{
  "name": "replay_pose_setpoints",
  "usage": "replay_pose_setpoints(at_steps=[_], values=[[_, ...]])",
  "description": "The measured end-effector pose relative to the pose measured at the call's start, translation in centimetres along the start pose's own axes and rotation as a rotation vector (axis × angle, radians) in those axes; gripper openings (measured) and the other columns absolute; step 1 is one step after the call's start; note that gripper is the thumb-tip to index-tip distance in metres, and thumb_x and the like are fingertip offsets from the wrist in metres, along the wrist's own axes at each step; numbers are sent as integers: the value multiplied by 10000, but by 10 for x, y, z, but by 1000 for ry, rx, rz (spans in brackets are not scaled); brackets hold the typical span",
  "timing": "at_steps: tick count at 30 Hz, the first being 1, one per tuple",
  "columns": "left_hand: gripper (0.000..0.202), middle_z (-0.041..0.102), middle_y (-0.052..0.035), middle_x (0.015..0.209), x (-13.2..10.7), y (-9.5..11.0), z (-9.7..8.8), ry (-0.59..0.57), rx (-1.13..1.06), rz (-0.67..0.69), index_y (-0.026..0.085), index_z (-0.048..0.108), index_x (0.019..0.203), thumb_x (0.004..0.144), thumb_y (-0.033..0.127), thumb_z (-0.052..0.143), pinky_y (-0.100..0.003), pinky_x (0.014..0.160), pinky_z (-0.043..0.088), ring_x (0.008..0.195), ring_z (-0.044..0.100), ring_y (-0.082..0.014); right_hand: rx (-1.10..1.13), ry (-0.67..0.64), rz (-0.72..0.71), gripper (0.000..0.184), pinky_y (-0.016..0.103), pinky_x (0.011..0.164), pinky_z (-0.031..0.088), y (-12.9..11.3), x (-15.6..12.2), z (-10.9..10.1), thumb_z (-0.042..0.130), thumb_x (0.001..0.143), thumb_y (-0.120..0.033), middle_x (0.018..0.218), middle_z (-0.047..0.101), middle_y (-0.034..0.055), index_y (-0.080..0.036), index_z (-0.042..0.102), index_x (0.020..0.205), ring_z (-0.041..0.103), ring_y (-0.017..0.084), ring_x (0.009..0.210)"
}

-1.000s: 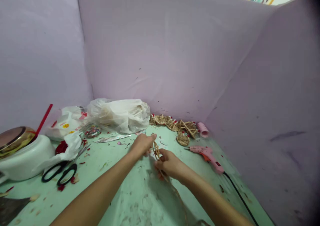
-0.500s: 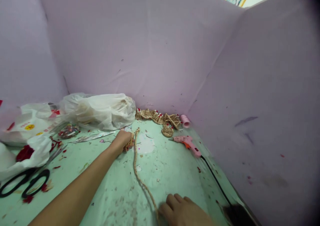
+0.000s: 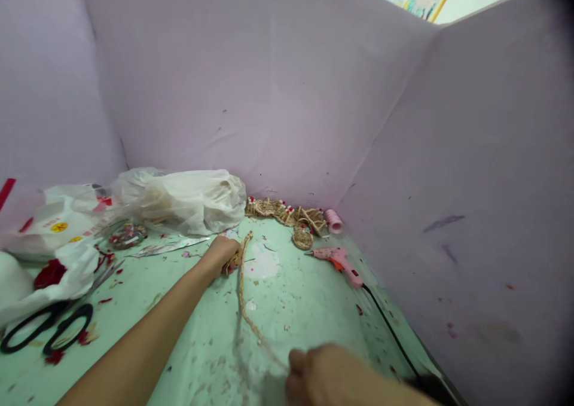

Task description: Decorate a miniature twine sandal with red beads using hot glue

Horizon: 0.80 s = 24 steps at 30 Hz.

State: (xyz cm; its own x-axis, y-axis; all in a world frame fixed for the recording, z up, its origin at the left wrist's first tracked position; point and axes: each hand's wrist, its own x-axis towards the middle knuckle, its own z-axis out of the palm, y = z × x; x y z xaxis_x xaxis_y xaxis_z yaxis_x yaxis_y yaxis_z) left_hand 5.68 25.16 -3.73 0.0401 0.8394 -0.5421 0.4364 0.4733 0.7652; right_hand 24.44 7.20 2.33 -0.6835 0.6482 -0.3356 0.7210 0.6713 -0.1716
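A thin tan braided cord (image 3: 243, 292) runs from the middle of the table toward me. Its far tip lies beside my left hand (image 3: 226, 252), which is closed around some tan strands, mostly hidden under the fingers. My right hand (image 3: 320, 373), blurred by motion, is closed on the near end of the cord and lifted a little off the table. Beyond my hands, several woven straw pieces (image 3: 309, 217) with red and white beads lie along the back wall, with a small round woven piece (image 3: 302, 237) in front.
A pink glue gun (image 3: 338, 259) with a black cable lies at the right, near a pink thread spool (image 3: 333, 220). White plastic bags (image 3: 192, 200) stand at the back left. Black-handled scissors (image 3: 67, 328) lie at the left. Purple walls (image 3: 269, 95) enclose the green table (image 3: 201, 334).
My right hand has closed on the cord's near end and raised it, after lying near it with fingers more spread. My left hand has stayed nearly in place.
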Motion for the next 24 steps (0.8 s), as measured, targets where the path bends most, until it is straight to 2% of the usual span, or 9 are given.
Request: replay_pose_setpoints(at_steps=[1,4,6,9,11,16,19,21,24], values=[[285,580,-72,1025,1,-1,0,-1,4,-2,132,531,1066,847,310,494,-355,719,500,848,583,-166,-91,6,5,263,223,456,331,10,1,-24,571,602,-36,692,628,15,-228,647,764,541,129,534],[277,585,-68,1004,3,-2,0,-5,18,-7,129,537,1053,848,310,493,-345,704,502,827,586,-159,-339,106,229,347,252,600,382,54,16,-100,521,568,68,730,640,37,-202,667,729,579,155,638],[266,592,-62,969,1,-1,1,-3,28,-10,124,543,1033,849,310,492,-326,676,505,791,588,-148,-407,207,281,288,316,701,387,89,34,-142,489,675,30,771,643,80,-168,671,778,583,195,721],[246,599,-45,897,-4,1,2,10,45,-8,119,553,990,851,312,488,-288,616,503,714,584,-124,-501,369,306,380,437,952,223,138,63,-173,451,740,21,1224,508,125,-164,623,1024,401,270,1141],[237,599,-30,842,-7,2,3,20,54,4,116,560,954,854,317,483,-262,574,492,658,572,-106,-542,440,472,526,483,1007,110,164,79,-171,518,700,21,1420,289,76,-225,538,1164,230,266,1268],[247,566,18,665,-8,2,4,21,74,21,110,567,828,854,339,478,-205,463,434,495,505,-63,-412,467,693,332,569,910,265,193,91,-130,605,665,-54,1257,448,237,-87,634,994,416,348,1126],[273,529,45,579,-8,2,4,19,68,33,115,559,765,854,358,471,-186,411,386,415,445,-45,-326,592,767,352,576,873,305,179,90,-118,551,726,-111,1236,422,295,-32,584,1067,399,390,1125],[270,504,59,516,-9,2,2,10,55,52,118,550,718,846,344,478,-181,379,348,364,404,-41,-241,664,744,390,516,890,329,158,93,-112,491,769,-126,1256,414,278,-41,533,1147,388,372,1147],[198,492,53,425,-13,3,-1,-8,30,97,117,536,630,773,255,534,-194,338,298,298,362,-51,-53,655,583,354,298,866,392,119,107,-89,432,818,-134,1124,591,109,-180,558,1147,536,210,1023]])
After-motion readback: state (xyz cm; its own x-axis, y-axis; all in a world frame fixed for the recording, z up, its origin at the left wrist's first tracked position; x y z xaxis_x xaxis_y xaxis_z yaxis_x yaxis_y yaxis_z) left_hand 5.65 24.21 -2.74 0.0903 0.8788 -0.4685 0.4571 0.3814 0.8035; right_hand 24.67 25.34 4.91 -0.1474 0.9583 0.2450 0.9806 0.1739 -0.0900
